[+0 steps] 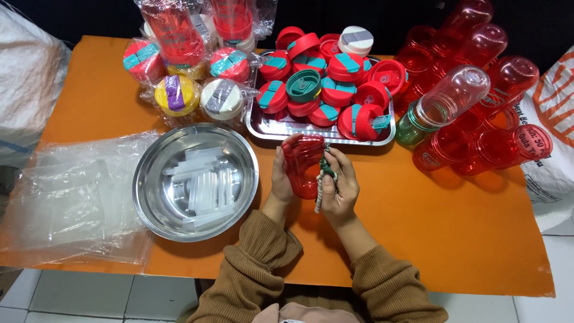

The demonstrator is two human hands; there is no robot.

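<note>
Above the orange table [454, 233], my left hand [280, 180] grips the side of a red translucent plastic bottle [303, 162]. My right hand [342, 186] presses against the bottle's other side and pinches a green-and-white braided strap [323, 179] that hangs down along it. Both sleeves are brown knit.
A steel bowl [149, 185] with clear plastic strips sits at left, beside a pile of clear bags [72, 191]. A metal tray [281, 128] holds several red and teal lids. Wrapped bottles [179, 66] stand behind. Red bottles [478, 107] lie heaped at right, near a white sack [553, 161].
</note>
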